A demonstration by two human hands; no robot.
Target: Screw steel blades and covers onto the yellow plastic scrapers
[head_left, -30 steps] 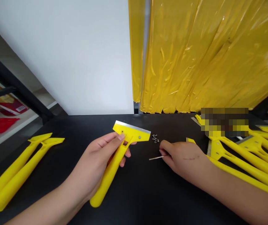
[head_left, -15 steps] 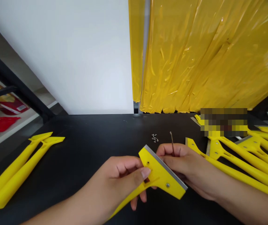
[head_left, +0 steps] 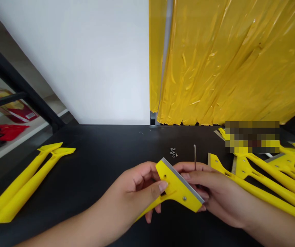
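Observation:
My left hand point(head_left: 142, 188) grips a yellow scraper point(head_left: 180, 188) near its neck, the thumb pressed on the front. A grey metal blade point(head_left: 184, 181) runs along the scraper's upper right edge. One screw point(head_left: 184, 198) sits in the lower hole; the upper hole point(head_left: 165, 176) shows dark. My right hand point(head_left: 204, 180) is closed around a thin metal rod point(head_left: 195, 156) that looks like a hex key and points upward. Its fingers reach behind the blade edge, and some are hidden there. Several small screws and nuts point(head_left: 173, 152) lie on the table just beyond the scraper.
Two yellow handles point(head_left: 34, 181) without blades lie on the black table point(head_left: 98, 147) at left. Several scrapers with blades point(head_left: 265, 175) are spread at right, near a blurred patch. A white panel point(head_left: 85, 61) and yellow plastic sheeting point(head_left: 219, 61) stand behind. Shelving point(head_left: 41, 113) is at far left.
My right hand has come closer to the scraper, its fingers now against the blade side. The scraper has tilted slightly and risen a little. The view has shifted slightly left.

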